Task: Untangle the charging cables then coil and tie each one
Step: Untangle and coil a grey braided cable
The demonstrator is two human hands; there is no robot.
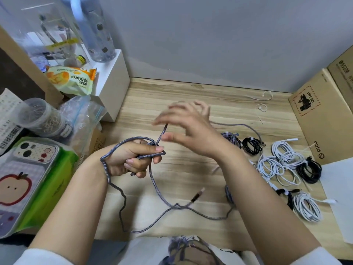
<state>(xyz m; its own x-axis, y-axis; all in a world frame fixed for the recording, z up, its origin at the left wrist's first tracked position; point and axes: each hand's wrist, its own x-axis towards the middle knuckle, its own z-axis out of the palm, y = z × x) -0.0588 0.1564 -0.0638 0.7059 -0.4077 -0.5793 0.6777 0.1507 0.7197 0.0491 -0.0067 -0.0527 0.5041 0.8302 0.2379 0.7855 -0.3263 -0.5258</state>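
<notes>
Gripping a grey braided cable (152, 180), the left hand (131, 159) has its fingers curled round a few turns of it, with one loop passing over the back of the hand and round the wrist. The rest of that cable trails down across the wooden worktop (191, 92) in loose bends, its plug end (197, 195) lying near the middle. The right hand (187, 129) hovers above and just beyond the left, blurred, fingers spread and loosely bent — a strand of the cable rises toward it, but whether it pinches that strand cannot be told. To the right lie finished coils: white cables (282, 161), black cables (309, 171) and a grey bundle (231, 137) — beside a cardboard box (321, 119).
</notes>
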